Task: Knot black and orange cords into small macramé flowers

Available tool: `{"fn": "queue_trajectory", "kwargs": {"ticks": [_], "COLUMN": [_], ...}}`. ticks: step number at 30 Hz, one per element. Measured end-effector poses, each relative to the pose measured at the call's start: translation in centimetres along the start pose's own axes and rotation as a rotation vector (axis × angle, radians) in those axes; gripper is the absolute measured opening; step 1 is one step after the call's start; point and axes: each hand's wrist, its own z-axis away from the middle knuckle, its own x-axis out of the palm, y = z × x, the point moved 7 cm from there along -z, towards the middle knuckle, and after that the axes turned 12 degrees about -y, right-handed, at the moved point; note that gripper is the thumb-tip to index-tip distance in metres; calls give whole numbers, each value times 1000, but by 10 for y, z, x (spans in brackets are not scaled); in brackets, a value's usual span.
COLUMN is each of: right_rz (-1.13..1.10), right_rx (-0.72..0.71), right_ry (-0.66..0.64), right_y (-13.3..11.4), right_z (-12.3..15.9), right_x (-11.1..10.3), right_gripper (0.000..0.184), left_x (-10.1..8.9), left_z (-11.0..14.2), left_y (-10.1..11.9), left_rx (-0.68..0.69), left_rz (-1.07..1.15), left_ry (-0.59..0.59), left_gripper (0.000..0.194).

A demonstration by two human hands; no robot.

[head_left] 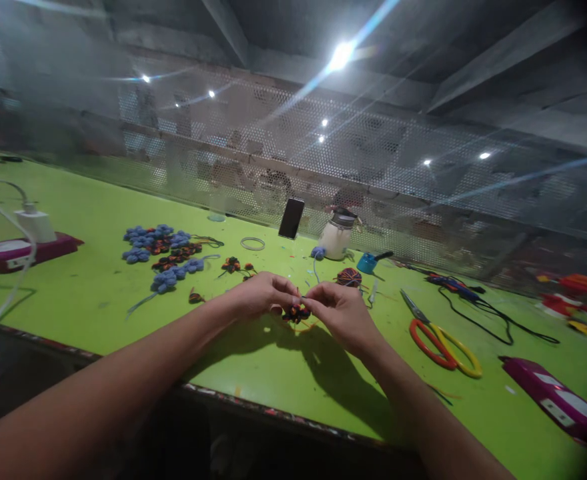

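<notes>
Between my two hands, just above the green table, is a small dark crocheted flower [296, 313] in black, red and orange yarn. My left hand [266, 293] pinches it from the left side. The fingertips of my right hand [341, 310] meet close by, pinched at its upper right edge; a thin piece there is too small to make out. A loose orange strand hangs below the flower. Behind my right hand lies a ball of multicoloured yarn [349, 277]. Left of my hands are blue crocheted flowers [166, 280] and dark red-orange ones [231, 265].
Orange-and-yellow scissors [438, 340] lie right of my right arm. Purple power strips [553, 397] rest at both sides, the left with a white charger [36, 225]. A phone [292, 218], a jar [337, 235] and a blue pot [368, 263] stand toward the mesh partition [273, 153].
</notes>
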Motion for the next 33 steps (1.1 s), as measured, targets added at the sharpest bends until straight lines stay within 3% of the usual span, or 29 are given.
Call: {"fn": "queue_trajectory", "kwargs": {"ticks": [8,15,21,33], "right_rz": [274,493,792,685], "right_rx": [-344,-447,-438,-384], "right_ry": [-34,-38,-116,-184], "right_y": [-19,-30,-35,-24], "right_z": [7,12,16,13], "right_x": [10,12,24,24], "right_gripper": [13,14,23,21], "left_x": [-4,-11,-11,-8], "left_z": [2,2,2,1], "left_y": [1,-2,-2,-1], "left_rx": [-11,-51,-37,-15], "left_rz": [173,103,127,140], "left_ry": [2,62,68,28], "left_gripper": [9,6,8,10]}}
